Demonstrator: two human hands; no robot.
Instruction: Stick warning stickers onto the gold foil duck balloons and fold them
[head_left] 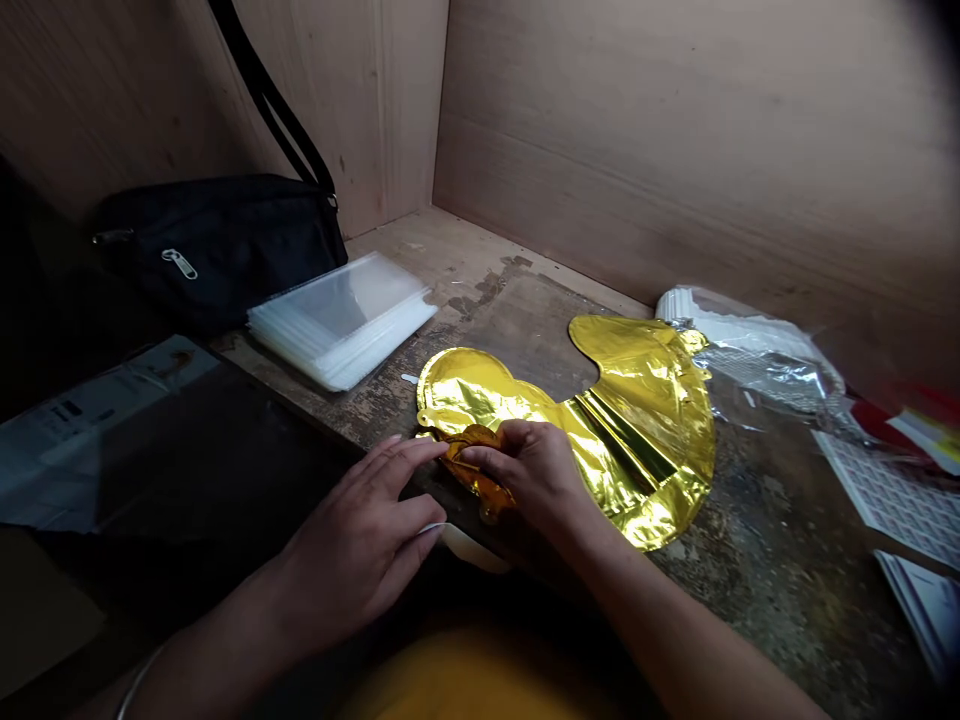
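A flat gold foil balloon [637, 430] lies crumpled on the worn wooden tabletop [510, 330], with its narrower end folded over near my hands. My right hand [525, 470] pinches the folded foil between fingers and thumb. My left hand [360, 530] lies to the left of it, its fingertips resting on the folded foil [469, 450] with the fingers apart. A small white piece [469, 548] shows beneath the left hand's fingers, partly hidden; I cannot tell what it is.
A black zippered bag [217, 250] with a strap and a stack of clear plastic sleeves [341, 320] stand at the back left. Crumpled white-and-silver packaging [750, 350] and a printed sheet [892, 500] lie to the right. Wooden panels enclose the back.
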